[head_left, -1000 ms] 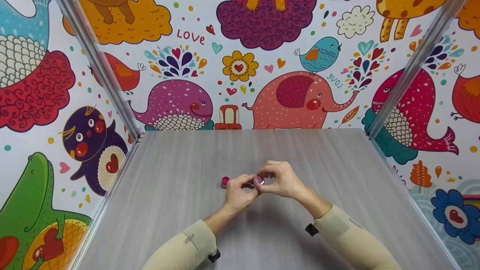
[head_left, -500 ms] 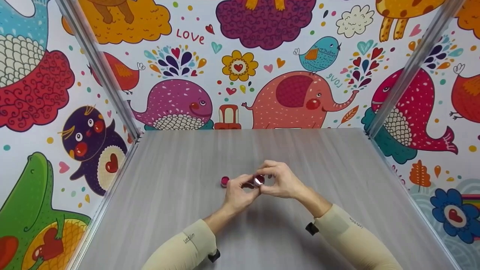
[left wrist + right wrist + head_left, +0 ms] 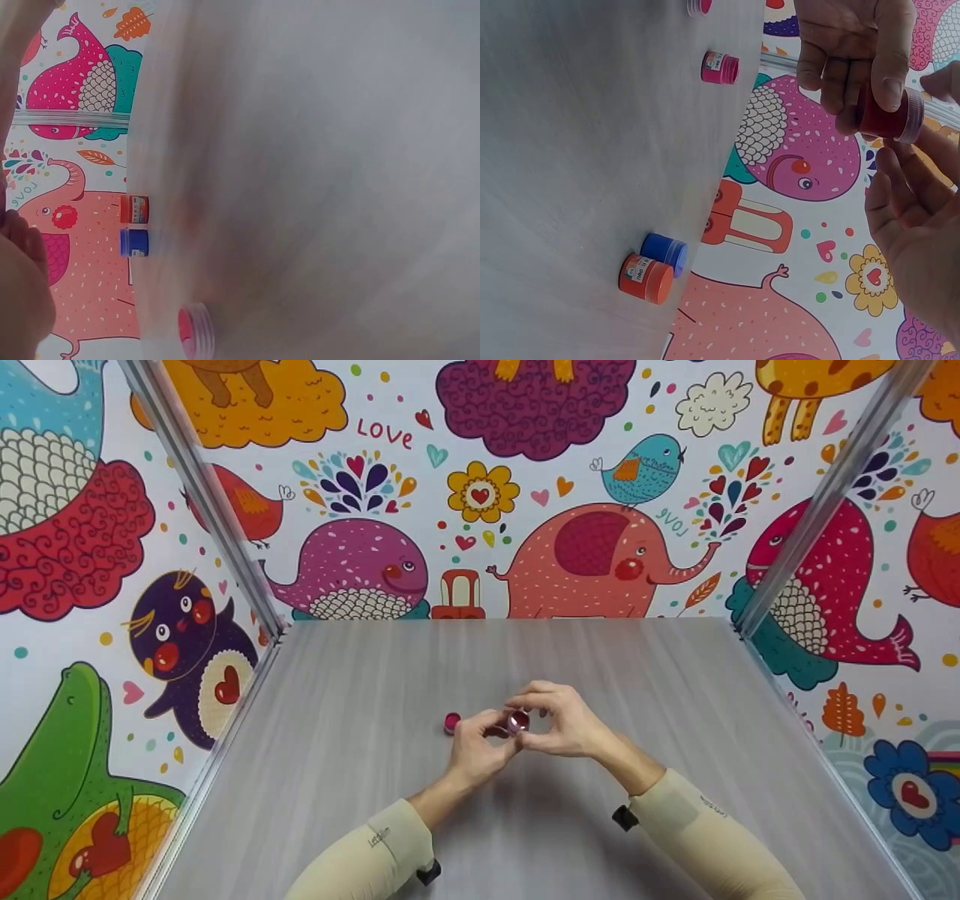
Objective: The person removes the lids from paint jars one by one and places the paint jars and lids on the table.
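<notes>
A small dark red paint jar [image 3: 518,722] is between both hands, raised above the table. In the right wrist view, my left hand [image 3: 855,52] grips its red body with thumb and fingers. My right hand [image 3: 564,721] pinches the jar's clear ribbed end [image 3: 914,116] between thumb and fingers. An open pink paint jar [image 3: 720,67] lies beyond my left hand. Near it, a clear ribbed piece with pink inside [image 3: 196,331] shows in the left wrist view. Blue [image 3: 664,253] and orange [image 3: 646,278] paint jars stand side by side, hidden behind my right hand in the head view.
The grey wood-grain table [image 3: 337,780] ends at a wall [image 3: 480,562] printed with cartoon animals. Metal posts [image 3: 202,495] rise at its back corners. Printed side panels [image 3: 67,697] border it left and right.
The jar's round face toward the head view has turned from pale pink to dark red with a clear rim. Both hands stay in nearly the same place.
</notes>
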The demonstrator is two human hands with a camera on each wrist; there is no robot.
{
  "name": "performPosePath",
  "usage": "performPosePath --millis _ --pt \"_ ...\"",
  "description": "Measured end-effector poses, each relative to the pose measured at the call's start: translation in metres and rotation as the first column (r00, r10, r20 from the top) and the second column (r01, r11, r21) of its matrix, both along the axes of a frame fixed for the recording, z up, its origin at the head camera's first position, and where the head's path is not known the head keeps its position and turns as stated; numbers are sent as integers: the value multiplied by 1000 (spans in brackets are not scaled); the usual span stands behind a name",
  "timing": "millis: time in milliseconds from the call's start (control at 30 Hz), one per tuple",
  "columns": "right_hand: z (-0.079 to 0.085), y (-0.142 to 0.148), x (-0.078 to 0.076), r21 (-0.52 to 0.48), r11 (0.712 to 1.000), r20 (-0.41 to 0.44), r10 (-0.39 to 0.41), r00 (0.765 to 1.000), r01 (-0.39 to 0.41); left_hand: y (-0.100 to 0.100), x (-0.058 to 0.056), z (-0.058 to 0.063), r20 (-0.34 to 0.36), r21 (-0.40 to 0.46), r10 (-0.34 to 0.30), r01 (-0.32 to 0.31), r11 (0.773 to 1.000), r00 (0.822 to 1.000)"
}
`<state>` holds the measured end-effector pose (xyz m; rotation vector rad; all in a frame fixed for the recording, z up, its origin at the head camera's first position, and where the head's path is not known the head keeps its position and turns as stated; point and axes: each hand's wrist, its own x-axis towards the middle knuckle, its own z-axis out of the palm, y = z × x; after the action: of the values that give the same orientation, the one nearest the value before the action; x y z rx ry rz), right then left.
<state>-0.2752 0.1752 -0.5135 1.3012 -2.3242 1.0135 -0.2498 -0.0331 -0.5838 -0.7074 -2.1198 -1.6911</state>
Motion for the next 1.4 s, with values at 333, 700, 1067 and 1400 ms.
performPosePath --millis 333,700,1067,1400 --pt "-2 0 3 -21 994 60 -102 993 104 0 2 2 39 -5 35 -35 999 999" --pt "-1 -2 4 5 990 94 -143 985 143 1 3 2 83 10 49 -50 999 995" --pt "-1 -3 4 -4 996 68 -91 994 91 1 1 0 64 24 6 -7 1000 998" --pt "-5 -2 0 -20 1000 41 10 999 -9 0 2 -1 57 -2 -32 32 999 998"
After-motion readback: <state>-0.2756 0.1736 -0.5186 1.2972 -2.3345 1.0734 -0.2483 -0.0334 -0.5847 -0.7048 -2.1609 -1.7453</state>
